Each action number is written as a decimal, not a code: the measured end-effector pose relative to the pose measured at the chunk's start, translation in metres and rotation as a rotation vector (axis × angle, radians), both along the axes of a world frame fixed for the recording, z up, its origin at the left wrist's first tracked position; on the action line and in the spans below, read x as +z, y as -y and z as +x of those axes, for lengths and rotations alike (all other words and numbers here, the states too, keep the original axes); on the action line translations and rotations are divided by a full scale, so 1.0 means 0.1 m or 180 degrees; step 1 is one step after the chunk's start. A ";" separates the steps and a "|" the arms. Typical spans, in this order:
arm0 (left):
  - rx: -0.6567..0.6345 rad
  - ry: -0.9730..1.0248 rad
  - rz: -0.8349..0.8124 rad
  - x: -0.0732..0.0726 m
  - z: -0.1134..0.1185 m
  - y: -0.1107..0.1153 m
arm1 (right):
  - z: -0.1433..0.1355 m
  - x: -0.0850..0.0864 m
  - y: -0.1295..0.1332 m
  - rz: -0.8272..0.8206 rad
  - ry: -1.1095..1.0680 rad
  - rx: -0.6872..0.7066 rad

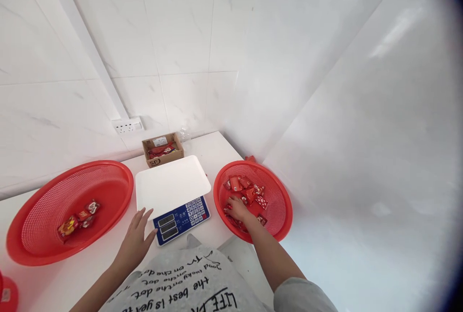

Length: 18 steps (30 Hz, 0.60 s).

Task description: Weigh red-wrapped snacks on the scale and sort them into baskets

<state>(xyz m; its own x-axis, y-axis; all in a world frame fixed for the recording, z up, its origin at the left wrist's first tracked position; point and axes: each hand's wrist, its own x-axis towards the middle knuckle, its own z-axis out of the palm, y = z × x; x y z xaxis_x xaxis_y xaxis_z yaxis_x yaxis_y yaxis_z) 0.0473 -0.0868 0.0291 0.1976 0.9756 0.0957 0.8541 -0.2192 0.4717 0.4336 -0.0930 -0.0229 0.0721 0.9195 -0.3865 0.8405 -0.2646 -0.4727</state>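
My right hand (237, 209) reaches into the right red basket (280, 196), down among small red packets (249, 194). Its fingertips are partly lost among the packets, so what they hold, if anything, cannot be made out. My left hand (136, 239) is empty with fingers apart, beside the lower left corner of a digital scale (183, 221). The scale's white tray (173, 186) bears nothing. To the left, a larger red basket (43, 220) holds several red packets (79, 220).
A small cardboard box (166, 159) with red packets stands behind the scale, near clear plastic (183, 134). A power strip (127, 125) is on the wall. Part of another red container (9, 295) shows at the lower left. Walls rise behind and to the right.
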 end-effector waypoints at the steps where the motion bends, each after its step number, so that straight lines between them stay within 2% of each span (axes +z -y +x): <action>1: -0.0037 -0.0005 -0.0006 0.00 0.02 -0.01 | 0.02 0.01 0.04 0.0009 0.0000 -0.0005; 10: -0.0299 -0.0073 0.0002 0.03 0.12 -0.08 | 0.23 0.10 0.26 0.0014 0.0013 -0.0300; 18: -0.0147 -0.0038 -0.0161 0.02 0.07 0.08 | 0.22 0.03 0.27 0.0100 -0.0035 -0.0385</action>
